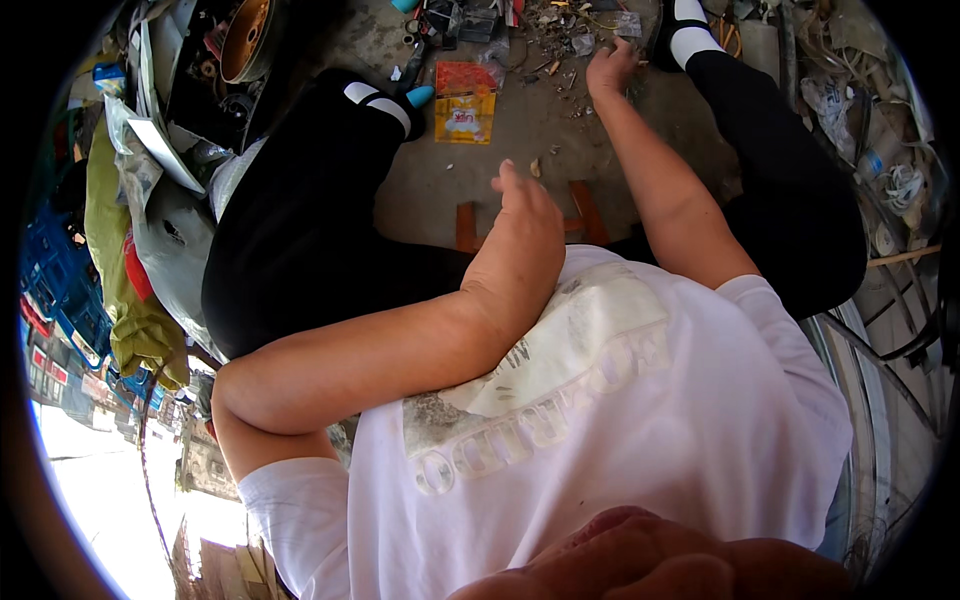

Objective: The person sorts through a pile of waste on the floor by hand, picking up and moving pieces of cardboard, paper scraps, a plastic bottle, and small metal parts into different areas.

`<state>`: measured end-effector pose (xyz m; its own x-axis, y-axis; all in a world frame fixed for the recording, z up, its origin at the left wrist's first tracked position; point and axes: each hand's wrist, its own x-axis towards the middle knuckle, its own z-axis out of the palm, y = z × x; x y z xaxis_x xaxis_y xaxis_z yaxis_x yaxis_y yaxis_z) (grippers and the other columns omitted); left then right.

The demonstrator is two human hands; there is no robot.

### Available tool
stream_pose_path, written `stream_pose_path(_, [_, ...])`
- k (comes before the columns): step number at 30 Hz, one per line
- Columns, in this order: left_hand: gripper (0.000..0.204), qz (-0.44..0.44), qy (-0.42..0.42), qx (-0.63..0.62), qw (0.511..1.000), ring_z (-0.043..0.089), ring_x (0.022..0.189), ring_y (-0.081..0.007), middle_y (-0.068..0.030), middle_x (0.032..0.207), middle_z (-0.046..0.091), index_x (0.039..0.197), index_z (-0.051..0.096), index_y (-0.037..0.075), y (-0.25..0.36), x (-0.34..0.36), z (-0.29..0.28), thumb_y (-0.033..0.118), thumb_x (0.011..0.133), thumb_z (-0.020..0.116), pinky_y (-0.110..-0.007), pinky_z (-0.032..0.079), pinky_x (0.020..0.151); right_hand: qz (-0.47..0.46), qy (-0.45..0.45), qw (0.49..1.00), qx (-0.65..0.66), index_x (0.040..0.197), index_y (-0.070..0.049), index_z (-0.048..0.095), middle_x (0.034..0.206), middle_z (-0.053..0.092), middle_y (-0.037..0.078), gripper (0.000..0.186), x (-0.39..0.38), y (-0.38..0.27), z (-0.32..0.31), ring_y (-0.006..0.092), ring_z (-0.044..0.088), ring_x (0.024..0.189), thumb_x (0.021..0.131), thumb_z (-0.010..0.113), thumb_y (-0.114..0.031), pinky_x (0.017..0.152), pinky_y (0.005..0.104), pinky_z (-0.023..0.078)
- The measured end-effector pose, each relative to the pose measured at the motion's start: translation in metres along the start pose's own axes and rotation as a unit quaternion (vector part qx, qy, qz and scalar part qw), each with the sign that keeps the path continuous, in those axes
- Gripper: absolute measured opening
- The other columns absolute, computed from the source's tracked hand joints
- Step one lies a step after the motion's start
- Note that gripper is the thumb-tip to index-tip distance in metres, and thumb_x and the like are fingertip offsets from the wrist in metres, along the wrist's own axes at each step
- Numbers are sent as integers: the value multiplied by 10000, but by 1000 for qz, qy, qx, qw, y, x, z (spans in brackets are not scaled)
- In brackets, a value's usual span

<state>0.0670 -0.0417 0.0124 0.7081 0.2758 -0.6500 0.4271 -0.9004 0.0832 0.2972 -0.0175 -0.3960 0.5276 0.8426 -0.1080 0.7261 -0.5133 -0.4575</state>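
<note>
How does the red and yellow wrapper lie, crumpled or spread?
Spread: the wrapper lies flat on the floor, its broad rectangular face showing.

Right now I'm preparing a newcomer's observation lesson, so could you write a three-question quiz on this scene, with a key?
1. Which is the right hand nearest: A) blue crate, B) loose scraps, C) green fabric?
2. True or false: the red-and-yellow packaging lies on the floor.
3. Fill in: the forearm bent across the white T-shirt is the ____ one.

Key: 1. B; 2. True; 3. left.
</note>
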Motion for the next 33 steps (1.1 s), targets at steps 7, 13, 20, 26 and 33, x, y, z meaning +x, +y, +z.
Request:
stream_pose_path(7, [427,2,-24,8,1000,570,1023,-295,-119,1028,629,1294,546,12,0,-1,1,200,916,482,-500,329,1055,-127,-192,968,-97,1103,-96,590,1136,573,180,374,52,15,-44,364,588,1000,815,687,-312,791,464,497])
stream_pose_path(13, [439,4,-36,1,999,562,1040,-298,-126,1060,621,1311,533,14,-2,-1,-4,201,917,489,-507,314,1067,-181,-118,976,-25,1060,-107,586,922,653,99,297,26,-33,-33,310,638,865,848,658,-303,746,443,507])
stream_pose_path(20, [433,4,-38,-1,999,562,1027,-296,-132,1049,622,1300,537,6,-3,-2,-3,198,914,492,-515,319,1063,-173,-207,963,-31,1101,-132,576,928,628,110,290,16,-12,4,316,618,868,839,664,-222,726,447,504])
stream_pose_path(26, [427,-12,-30,-5,999,566,998,-292,-125,1007,624,1289,546,4,-4,-4,-1,196,912,495,-522,321,1059,-189,-243,945,-109,1044,-95,568,940,622,139,300,12,-46,-7,330,618,882,804,700,-219,752,450,505])
stream_pose_path(33, [421,-19,-23,6,1000,564,971,-288,-117,974,619,1291,550,13,-4,-6,-1,190,914,488,-524,319,1057,-166,-224,957,-76,979,-97,594,871,639,126,280,6,-16,9,325,626,851,806,698,-291,731,435,498])
